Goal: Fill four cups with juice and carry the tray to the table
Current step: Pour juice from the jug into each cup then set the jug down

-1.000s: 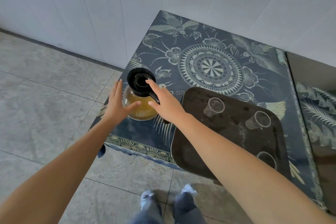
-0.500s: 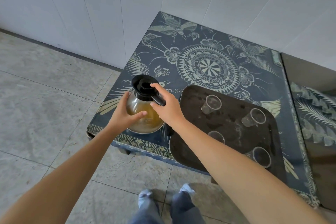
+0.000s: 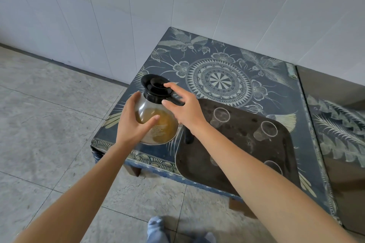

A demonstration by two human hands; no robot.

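A glass juice jug (image 3: 162, 124) with a black lid and handle, about half full of amber juice, is at the front left corner of the patterned table (image 3: 221, 79). My left hand (image 3: 132, 124) wraps its glass body from the left, thumb across the front. With fingers spread, my right hand (image 3: 185, 108) has its fingertips at the lid and handle but is not closed on them. To the right, a dark brown tray (image 3: 189, 165) holds clear plastic cups (image 3: 221, 113) (image 3: 267, 129) (image 3: 273, 165), all empty. My right forearm hides part of the tray.
A second table (image 3: 335, 124) with a reflective top adjoins on the right. White tiled wall stands behind both. Grey floor tiles (image 3: 49, 124) spread to the left and front. My feet (image 3: 156, 229) are just before the table's front edge.
My left hand has closed around the jug's body. My right hand's fingers have spread apart at the lid and handle. The view has drawn back from the table.
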